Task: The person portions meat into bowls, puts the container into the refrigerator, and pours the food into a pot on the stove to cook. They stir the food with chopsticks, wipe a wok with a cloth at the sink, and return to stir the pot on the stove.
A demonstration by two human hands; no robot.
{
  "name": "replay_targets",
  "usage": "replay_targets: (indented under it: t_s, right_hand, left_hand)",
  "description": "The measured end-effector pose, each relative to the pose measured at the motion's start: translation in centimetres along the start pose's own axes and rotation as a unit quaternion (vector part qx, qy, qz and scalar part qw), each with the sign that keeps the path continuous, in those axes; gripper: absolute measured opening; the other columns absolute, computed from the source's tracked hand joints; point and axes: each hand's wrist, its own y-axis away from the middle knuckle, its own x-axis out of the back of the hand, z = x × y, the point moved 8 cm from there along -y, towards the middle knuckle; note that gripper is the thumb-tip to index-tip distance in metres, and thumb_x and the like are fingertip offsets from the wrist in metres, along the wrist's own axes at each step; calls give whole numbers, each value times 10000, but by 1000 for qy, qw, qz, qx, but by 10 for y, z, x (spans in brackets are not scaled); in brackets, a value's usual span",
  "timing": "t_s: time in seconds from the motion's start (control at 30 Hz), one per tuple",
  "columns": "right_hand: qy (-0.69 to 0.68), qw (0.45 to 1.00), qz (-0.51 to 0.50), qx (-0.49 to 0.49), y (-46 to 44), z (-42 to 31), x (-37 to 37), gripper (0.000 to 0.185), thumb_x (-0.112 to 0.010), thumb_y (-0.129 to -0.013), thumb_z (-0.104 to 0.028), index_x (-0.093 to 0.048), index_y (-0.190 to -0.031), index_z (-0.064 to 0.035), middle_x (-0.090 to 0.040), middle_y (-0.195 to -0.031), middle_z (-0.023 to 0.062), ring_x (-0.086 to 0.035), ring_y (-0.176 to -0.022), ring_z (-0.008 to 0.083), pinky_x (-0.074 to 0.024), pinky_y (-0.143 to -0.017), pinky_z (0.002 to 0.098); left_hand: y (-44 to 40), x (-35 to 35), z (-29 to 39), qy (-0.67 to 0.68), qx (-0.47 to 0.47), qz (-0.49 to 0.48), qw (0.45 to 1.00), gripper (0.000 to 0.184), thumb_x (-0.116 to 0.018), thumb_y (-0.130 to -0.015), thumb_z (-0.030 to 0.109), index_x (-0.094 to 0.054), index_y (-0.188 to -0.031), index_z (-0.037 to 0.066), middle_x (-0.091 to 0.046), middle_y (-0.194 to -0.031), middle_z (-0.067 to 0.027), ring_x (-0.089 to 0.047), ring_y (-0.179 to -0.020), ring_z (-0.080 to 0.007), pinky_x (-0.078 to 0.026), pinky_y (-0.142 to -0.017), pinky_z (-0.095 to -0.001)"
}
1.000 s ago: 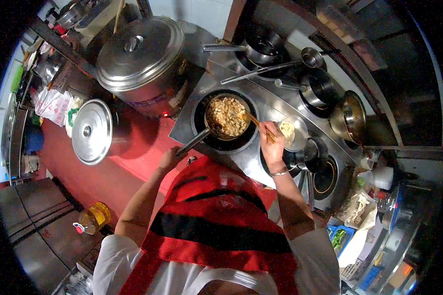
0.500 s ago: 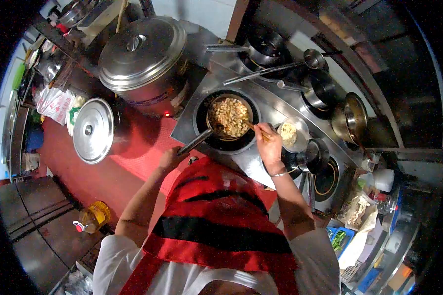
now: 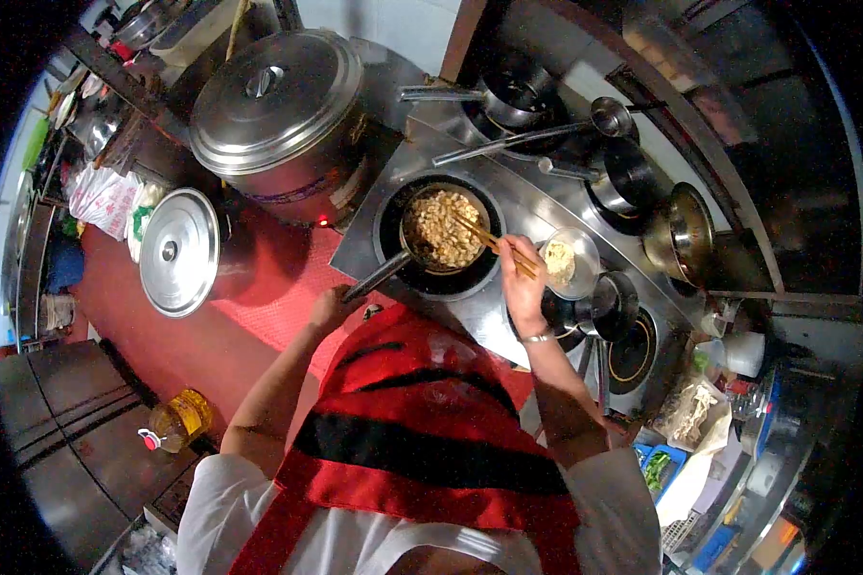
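From the head camera, the left hand [image 3: 330,309] is wrapped around the handle [image 3: 380,274] of a pan [image 3: 411,240]. The pan sits on a round black burner [image 3: 388,213] on the shiny counter [image 3: 524,203], with small chopped food [image 3: 446,225] inside. The right hand [image 3: 523,287] pinches wooden chopsticks [image 3: 490,240], tips in the food. Just beside that hand is a see-through bowl [image 3: 588,261] with pale yellow bits [image 3: 559,259].

A red floor [image 3: 139,331], brighter in one patch, lies beside a dark panelled unit [image 3: 75,395], with a pale wall [image 3: 408,34] farther back.
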Motion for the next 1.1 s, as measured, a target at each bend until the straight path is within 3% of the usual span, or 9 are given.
replay_targets:
  t_s: [0.13, 0.3, 0.43, 0.57, 0.7, 0.77, 0.87, 1.0, 1.1]
  right_hand:
    - [-93, 983, 8, -159, 13, 61, -8, 189, -593, -926, -171, -608, -937, 17, -660, -856, 76, -620, -762, 135, -486, -713, 258]
    - [-118, 982, -14, -148, 21, 61, 21, 167, -558, -943, -142, -571, -918, 23, -604, -856, 63, -633, -808, 155, -529, -767, 282]
    - [-116, 981, 19, -152, 33, 58, 21, 156, -597, -913, -145, -604, -871, 5, -625, -776, 33, -586, -724, 97, -476, -670, 240]
    - [-27, 993, -73, -90, 37, 35, 19, 128, -593, -904, -122, -609, -876, 2, -631, -787, 50, -597, -722, 120, -473, -666, 247]
    - [15, 999, -28, -16, 38, 1, 26, 83, -641, -846, -51, -616, -903, 5, -639, -832, 97, -626, -748, 178, -491, -675, 272]
    - [46, 996, -7, 72, 33, -33, 27, 66, -644, -839, -20, -622, -881, 25, -629, -846, 113, -628, -779, 188, -488, -677, 266]
    - [66, 981, -99, 154, 34, -45, -1, 140, -663, -809, 2, -610, -939, 2, -598, -983, 132, -614, -877, 266, -496, -739, 311]
    - [195, 930, -257, 176, 58, 24, -54, 221, -590, -818, -86, -564, -1027, -20, -525, -1081, 175, -541, -1004, 366, -474, -825, 416]
    - [167, 943, -195, 213, 66, 13, -41, 267, -601, -805, -60, -569, -1066, -18, -531, -1113, 166, -535, -1039, 335, -458, -855, 400]
  left_hand:
    - [-5, 4, -17, 20, -23, 11, 999, 412, -664, -816, 448, -655, -962, 62, -668, -857, -187, -654, -804, -349, -486, -694, -443]
    - [4, 0, 1, 50, -13, 3, 999, 403, -661, -827, 427, -655, -943, 41, -665, -854, -201, -652, -815, -365, -484, -697, -448]
    - [24, 19, 78, -48, -61, 48, 996, 376, -659, -835, 393, -647, -931, 30, -659, -820, -201, -652, -791, -359, -479, -680, -446]
    - [12, 7, 36, 25, -44, 23, 998, 368, -660, -835, 384, -637, -903, 23, -636, -757, -187, -636, -722, -319, -468, -645, -430]
    - [-1, 4, 7, 18, -41, -6, 999, 377, -664, -832, 380, -626, -875, 8, -593, -685, -163, -586, -635, -264, -447, -597, -409]
    - [4, 11, 16, -96, -62, -2, 993, 379, -665, -832, 379, -625, -871, 5, -590, -682, -155, -575, -626, -251, -444, -590, -403]
    - [15, 10, 55, -158, -89, -3, 983, 382, -666, -833, 383, -631, -881, 6, -600, -683, -151, -580, -625, -244, -444, -589, -399]
    - [-1, 11, -2, -60, -48, -19, 997, 390, -668, -832, 385, -642, -913, 5, -615, -698, -151, -592, -643, -250, -450, -598, -399]
    - [-5, 13, -14, 22, -33, -5, 999, 370, -669, -834, 360, -639, -970, 17, -643, -765, -167, -626, -704, -266, -466, -631, -404]
